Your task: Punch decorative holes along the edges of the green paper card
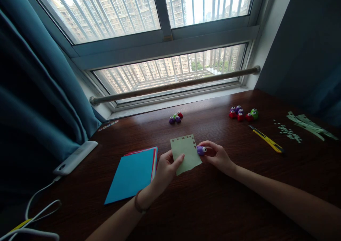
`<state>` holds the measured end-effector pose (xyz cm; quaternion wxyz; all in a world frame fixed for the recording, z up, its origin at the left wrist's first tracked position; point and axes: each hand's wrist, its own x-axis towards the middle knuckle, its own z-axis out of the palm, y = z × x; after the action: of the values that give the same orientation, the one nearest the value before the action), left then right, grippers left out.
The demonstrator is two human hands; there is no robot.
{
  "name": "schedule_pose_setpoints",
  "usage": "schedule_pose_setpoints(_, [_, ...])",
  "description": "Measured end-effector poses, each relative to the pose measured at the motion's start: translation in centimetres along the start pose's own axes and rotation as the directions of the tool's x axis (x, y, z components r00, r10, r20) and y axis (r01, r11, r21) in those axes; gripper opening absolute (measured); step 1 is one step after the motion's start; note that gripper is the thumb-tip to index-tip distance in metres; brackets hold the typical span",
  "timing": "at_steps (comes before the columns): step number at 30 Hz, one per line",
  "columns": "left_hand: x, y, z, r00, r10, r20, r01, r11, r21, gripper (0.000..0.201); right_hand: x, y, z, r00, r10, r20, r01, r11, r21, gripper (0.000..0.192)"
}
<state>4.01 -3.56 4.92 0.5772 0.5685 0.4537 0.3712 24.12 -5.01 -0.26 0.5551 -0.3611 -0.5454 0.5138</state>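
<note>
Head view: pale green paper (186, 162) and purple punch (200, 151) held over the table (213, 205).
Left hand (164, 170): fingers holding the paper's left side, thumb on its face. Right hand (220, 158): fingers holding the punch at the paper's right edge. Small cut-outs (183, 138) line the top and upper right edges. Blue sheet (133, 173) lies left; yellow cutter (268, 139), right.

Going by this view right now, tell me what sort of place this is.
Probably a room in a high-rise home: a wooden desk stands by a barred window overlooking tall buildings, with a blue curtain beside it.
</note>
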Motion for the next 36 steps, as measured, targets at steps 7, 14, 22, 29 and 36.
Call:
schedule_pose_setpoints(7, [0.35,-0.42,-0.19,1.000,-0.002,-0.007,0.002,1.000,-0.005,0.033,0.05,0.36,-0.17,0.995,-0.095,-0.011,0.094,0.992,-0.084,0.025])
schedule_pose_setpoints(14, [0.41,-0.41,-0.21,0.999,-0.016,-0.028,0.015,1.000,-0.012,0.036,0.02,0.31,-0.36,1.000,0.004,-0.008,-0.005,0.998,-0.056,0.030])
schedule_pose_setpoints(22, [0.79,-0.84,-0.38,0.998,-0.028,-0.051,0.027,1.000,-0.011,0.037,-0.05,0.11,-0.18,0.992,-0.122,0.008,0.123,0.989,-0.084,0.025])
schedule_pose_setpoints(29, [0.74,-0.60,-0.11,0.999,-0.048,-0.013,0.049,0.999,0.017,0.045,-0.06,0.10,-0.14,0.994,-0.109,0.032,0.110,0.992,-0.054,0.029])
schedule_pose_setpoints(36, [0.85,-0.40,0.04,0.999,-0.040,0.005,0.040,0.999,0.032,0.046,0.05,0.28,-0.16,0.996,-0.087,0.028,0.088,0.996,-0.023,0.030])
